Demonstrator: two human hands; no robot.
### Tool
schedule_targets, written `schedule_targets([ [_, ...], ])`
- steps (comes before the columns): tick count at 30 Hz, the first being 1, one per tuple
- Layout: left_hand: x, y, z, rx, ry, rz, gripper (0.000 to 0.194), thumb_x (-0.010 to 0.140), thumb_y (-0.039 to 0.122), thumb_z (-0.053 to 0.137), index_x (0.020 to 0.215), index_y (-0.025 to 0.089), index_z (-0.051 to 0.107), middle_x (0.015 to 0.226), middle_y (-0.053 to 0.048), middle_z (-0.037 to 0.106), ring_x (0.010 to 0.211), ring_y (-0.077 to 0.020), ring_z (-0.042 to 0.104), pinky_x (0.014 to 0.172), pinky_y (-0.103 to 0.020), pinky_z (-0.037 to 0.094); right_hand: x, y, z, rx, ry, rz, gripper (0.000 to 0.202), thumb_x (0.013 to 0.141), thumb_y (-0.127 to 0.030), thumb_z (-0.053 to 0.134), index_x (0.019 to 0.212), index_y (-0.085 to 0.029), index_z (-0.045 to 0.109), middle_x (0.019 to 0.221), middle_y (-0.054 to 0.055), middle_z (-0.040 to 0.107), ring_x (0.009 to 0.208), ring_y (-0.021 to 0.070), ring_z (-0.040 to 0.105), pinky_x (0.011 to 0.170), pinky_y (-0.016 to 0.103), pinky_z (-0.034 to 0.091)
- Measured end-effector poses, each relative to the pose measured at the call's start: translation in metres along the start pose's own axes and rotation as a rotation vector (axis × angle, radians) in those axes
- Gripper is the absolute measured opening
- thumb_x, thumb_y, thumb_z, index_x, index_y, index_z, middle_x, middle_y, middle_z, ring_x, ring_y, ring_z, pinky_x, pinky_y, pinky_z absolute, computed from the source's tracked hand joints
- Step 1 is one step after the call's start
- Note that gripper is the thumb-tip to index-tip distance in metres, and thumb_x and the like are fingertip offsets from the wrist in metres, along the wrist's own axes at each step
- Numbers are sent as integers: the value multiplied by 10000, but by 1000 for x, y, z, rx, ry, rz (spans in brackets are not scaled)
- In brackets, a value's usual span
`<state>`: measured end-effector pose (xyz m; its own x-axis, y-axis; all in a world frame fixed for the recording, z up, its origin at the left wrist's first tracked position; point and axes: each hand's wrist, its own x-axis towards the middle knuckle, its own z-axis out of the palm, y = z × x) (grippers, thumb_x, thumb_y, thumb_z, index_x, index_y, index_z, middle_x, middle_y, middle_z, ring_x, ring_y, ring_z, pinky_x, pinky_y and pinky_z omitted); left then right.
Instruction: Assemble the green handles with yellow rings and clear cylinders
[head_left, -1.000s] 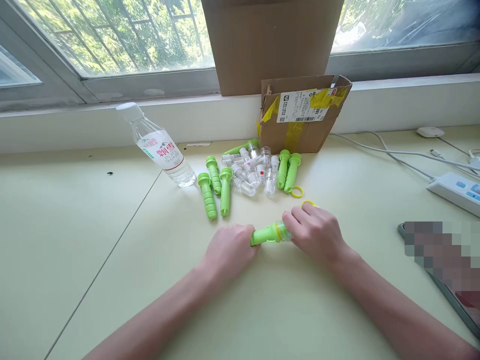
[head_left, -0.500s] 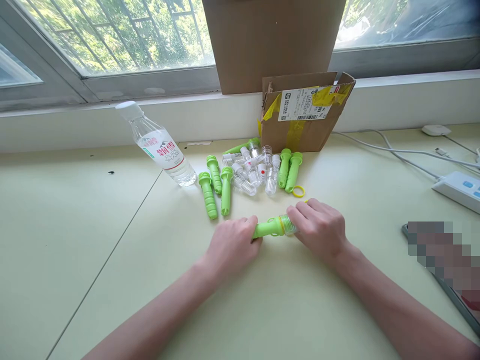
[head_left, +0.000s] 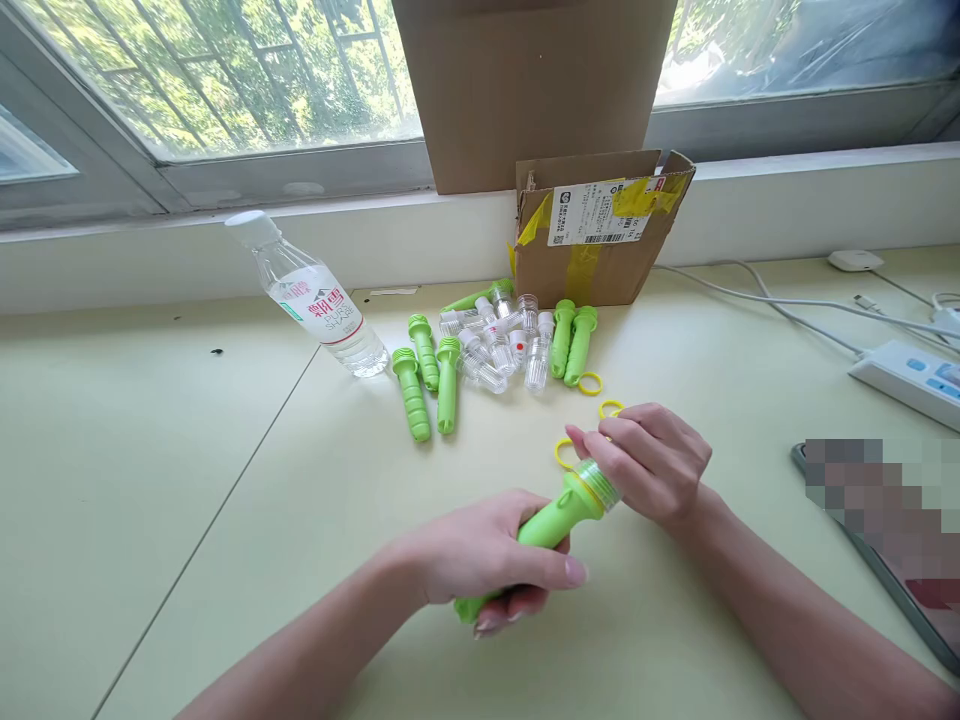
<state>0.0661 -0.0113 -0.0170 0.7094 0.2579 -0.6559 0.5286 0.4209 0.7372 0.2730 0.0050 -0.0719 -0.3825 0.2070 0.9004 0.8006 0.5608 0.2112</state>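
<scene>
My left hand (head_left: 480,548) is wrapped around a green plastic handle (head_left: 553,521), which tilts up to the right. On its wide end sits a clear ribbed cap (head_left: 598,484), with a thin yellow ring around the joint. The curled fingers of my right hand (head_left: 661,462) grip that cap, hiding its far end. A loose yellow ring (head_left: 564,453) is beside the cap, another yellow ring (head_left: 610,408) lies by my right knuckles, and a third yellow ring (head_left: 590,383) rests farther back.
Several green handles (head_left: 412,395) lie around a pile of clear tubes (head_left: 536,365). A water bottle (head_left: 326,305) stands at left and a cardboard box (head_left: 600,260) at the back. On the right are a power strip (head_left: 911,375), cables (head_left: 765,290) and a phone (head_left: 862,540).
The green handle has moved nearer to me and tilted, its capped end pointing up and right. My left hand has turned, showing its thumb along the handle. The right fingers have shifted on the cap.
</scene>
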Motion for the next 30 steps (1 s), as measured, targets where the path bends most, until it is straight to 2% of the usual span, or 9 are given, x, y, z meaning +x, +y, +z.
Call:
schedule_targets([
  [2,2,-2,7,20,69,2,251,800,374,556,717,223,374,447,97,395,321,-78,345,311,-193,282,-1,1,1,5,-20,-4,237,722,-175,752,729,-212,517,552,-57,533,588,103,449,534,246,300],
  [5,5,-4,12,220,304,73,278,840,409,498,702,213,356,506,82,332,397,-70,320,371,-194,267,1,1,2,-32,-83,-24,254,747,-143,720,680,-211,484,517,-65,476,559,99,395,529,251,268],
  [8,9,-9,10,557,552,116,274,862,339,449,659,196,334,555,55,363,458,-77,316,417,-212,234,3,0,2,-98,-153,-70,290,754,-110,691,624,-200,448,507,-64,443,547,101,351,532,256,240],
  [12,14,-17,2,1120,831,9,130,839,184,421,711,198,434,553,17,447,460,-130,423,431,-257,187,3,-5,4,-154,-293,-55,287,776,-85,587,576,-189,409,495,-44,415,533,113,309,519,272,175],
  [16,18,-18,-7,1480,904,-9,244,831,22,327,848,167,522,637,-49,562,552,-185,577,460,-257,245,0,-10,8,-99,-502,78,161,625,-43,498,568,-183,442,492,-17,469,506,121,311,503,284,110],
  [20,20,-12,-12,1437,924,-34,216,804,41,370,849,168,539,667,-59,600,581,-209,604,487,-261,307,-3,-9,10,-113,-514,120,166,609,-34,499,554,-182,449,490,-18,485,499,121,323,502,278,112],
  [24,11,2,-18,988,806,4,100,794,237,489,706,191,498,618,-6,554,556,-163,547,480,-243,306,0,-3,9,-194,-315,27,239,738,-67,592,574,-187,468,491,-37,471,532,119,335,522,267,186],
  [28,-2,12,-23,348,240,-25,319,790,427,554,608,185,453,510,38,478,427,-98,435,450,-229,326,4,-1,6,-169,-160,-30,220,759,-127,694,646,-200,520,549,-57,524,557,104,364,549,256,250],
  [30,-4,13,-23,226,95,-51,402,767,482,584,555,185,415,466,47,432,384,-80,378,424,-233,299,4,-1,4,-135,-116,-21,236,743,-123,716,648,-202,515,576,-60,547,565,100,380,553,254,264],
])
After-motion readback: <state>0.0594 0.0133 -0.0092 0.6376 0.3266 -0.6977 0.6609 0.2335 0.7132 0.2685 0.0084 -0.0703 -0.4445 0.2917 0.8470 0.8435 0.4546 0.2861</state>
